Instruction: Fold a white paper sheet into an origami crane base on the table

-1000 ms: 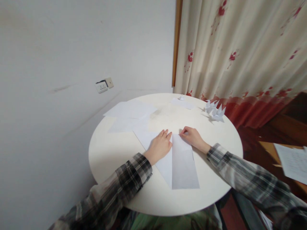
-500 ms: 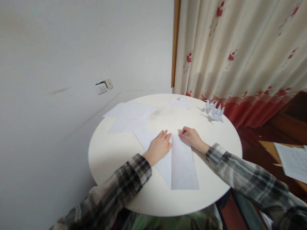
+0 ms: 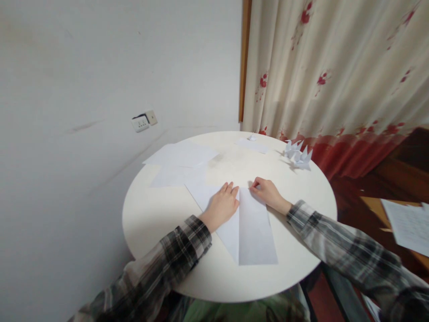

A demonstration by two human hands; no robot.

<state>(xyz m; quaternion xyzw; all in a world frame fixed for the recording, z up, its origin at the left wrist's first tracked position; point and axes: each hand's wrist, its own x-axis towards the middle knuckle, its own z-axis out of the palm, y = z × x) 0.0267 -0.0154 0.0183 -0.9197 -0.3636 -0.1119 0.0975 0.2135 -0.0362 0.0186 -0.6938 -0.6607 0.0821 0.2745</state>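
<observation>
A folded white sheet of paper (image 3: 256, 237) lies on the round white table, a vertical crease or edge running down its middle. Its left part slants to a point near the front, and the right part is a long strip. My left hand (image 3: 224, 203) rests on the left part beside the crease, fingers stretched out and lying flat. At the strip's far end, my right hand (image 3: 266, 192) pinches the paper's upper right edge between thumb and curled fingers. The left forearm and hand cover some of the sheet.
Several loose white sheets (image 3: 177, 156) lie at the table's back left. Folded paper cranes (image 3: 298, 156) stand at the right rim. A small folded paper piece (image 3: 252, 137) sits by another sheet (image 3: 251, 146) at the back. A wall borders the left, a curtain (image 3: 328, 67) the back right.
</observation>
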